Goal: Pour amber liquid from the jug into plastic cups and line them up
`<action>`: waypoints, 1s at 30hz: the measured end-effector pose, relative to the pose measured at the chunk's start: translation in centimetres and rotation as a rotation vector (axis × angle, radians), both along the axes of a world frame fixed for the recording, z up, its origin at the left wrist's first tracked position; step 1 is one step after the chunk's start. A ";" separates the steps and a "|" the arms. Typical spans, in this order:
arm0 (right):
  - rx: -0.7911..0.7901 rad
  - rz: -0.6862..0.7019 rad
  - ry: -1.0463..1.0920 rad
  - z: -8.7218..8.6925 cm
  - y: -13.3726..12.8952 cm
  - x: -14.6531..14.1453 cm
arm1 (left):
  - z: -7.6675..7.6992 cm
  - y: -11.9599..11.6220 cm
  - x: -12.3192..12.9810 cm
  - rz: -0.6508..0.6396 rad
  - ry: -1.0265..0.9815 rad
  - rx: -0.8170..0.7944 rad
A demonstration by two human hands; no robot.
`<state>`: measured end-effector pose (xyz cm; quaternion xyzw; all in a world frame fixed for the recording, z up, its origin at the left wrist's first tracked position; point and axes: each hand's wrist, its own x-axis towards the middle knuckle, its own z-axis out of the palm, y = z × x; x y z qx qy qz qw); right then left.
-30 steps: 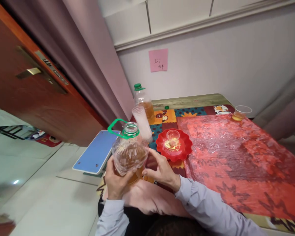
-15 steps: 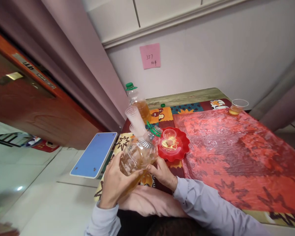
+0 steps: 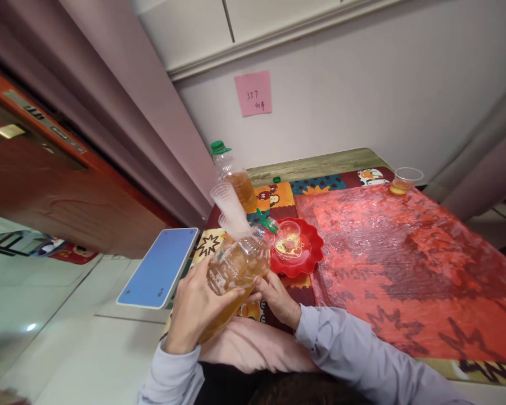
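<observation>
A clear plastic bottle [image 3: 238,267] of amber liquid lies tilted between my two hands, its open green-ringed neck pointing up and right. My left hand [image 3: 196,306] wraps its left side near the base. On the right side, my right hand [image 3: 276,295] grips the bottle lower down. The mouth is beside a small clear cup [image 3: 289,233] standing in a red scalloped dish [image 3: 314,253] with a gold heart print. Behind the bottle leans a stack of clear plastic cups [image 3: 230,208]. Whether liquid is flowing I cannot make out.
A second, capped bottle [image 3: 241,188] stands at the back left, with a loose green cap [image 3: 276,180] near it. Another clear cup [image 3: 406,181] holding some liquid is at the far right. Red plastic film [image 3: 375,264] covers the table's right side. A blue stool [image 3: 160,267] stands left.
The bottle has tipped further toward the cup, its neck now lower and closer to the red dish. Both hands keep their hold. The view has shifted slightly.
</observation>
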<state>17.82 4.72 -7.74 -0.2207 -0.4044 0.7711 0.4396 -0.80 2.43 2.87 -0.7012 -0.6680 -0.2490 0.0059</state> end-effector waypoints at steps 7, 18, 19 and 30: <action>-0.027 -0.015 -0.002 0.1 0.0 -0.1 | 1.0 0.5 0.6 -0.038 0.054 0.020; -0.062 -0.038 0.057 -0.2 -0.2 -0.4 | 3.3 0.4 2.2 0.033 0.103 -0.164; -0.066 -0.039 0.060 -0.3 -0.3 -0.5 | 3.6 0.4 2.4 0.041 0.109 -0.189; -0.077 -0.059 0.090 -0.3 -0.3 -0.6 | 4.3 0.6 2.9 0.005 0.105 -0.216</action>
